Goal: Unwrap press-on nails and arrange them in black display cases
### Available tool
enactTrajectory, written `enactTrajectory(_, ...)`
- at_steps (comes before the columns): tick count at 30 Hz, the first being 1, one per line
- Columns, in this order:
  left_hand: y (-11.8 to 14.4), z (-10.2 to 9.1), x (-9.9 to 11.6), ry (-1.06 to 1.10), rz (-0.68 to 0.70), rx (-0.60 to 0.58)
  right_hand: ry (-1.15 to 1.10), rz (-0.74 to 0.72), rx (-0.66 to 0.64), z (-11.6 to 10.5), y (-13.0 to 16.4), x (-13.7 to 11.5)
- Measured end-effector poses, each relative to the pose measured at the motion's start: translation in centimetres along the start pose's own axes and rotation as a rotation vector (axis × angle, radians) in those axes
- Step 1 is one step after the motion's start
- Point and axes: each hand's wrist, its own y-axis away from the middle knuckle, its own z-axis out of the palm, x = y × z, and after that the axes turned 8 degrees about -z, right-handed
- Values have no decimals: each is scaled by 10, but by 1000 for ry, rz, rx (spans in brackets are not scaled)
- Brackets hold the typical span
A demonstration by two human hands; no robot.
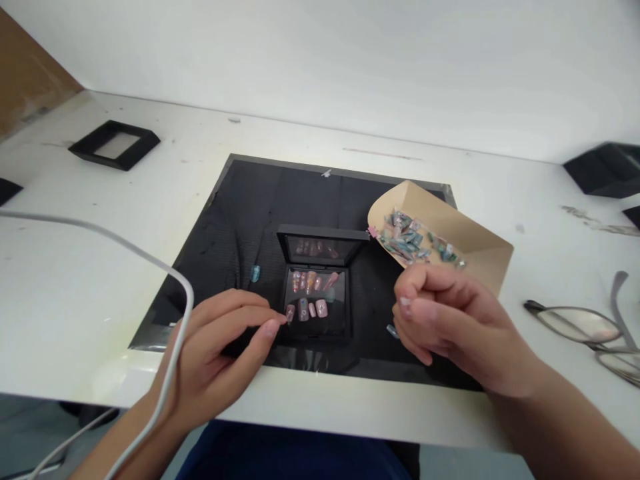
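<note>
An open black display case (349,313) with a raised lid (324,233) sits on a black mat (250,200). Inside it lie two rows of pink and grey decorated false nails (311,281). My left hand (220,347) rests at the case's left edge, fingers stretched out, with the index fingertip beside the lowest-left nail. My right hand (450,327) is closed in a pinch to the right of the case; whatever is between its fingertips is too small to name. A tan paper envelope (470,233) behind it carries a heap of teal and pink false nails (405,237).
A single blue false nail (255,273) lies on the mat, left of the case. Eyeglasses (575,325) rest at the right. A black frame (115,145) stands far left, and a dark box (605,169) far right. A white cable (187,293) crosses over my left wrist.
</note>
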Motion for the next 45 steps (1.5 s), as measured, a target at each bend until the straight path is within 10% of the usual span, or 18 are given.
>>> enactTrajectory(15,1,3,-3,-73,-47,-18,900,54,-65,11,-24,26)
enactTrajectory(45,2,2,1,-98,-30,-48,1156,29,-34,23,-20,27)
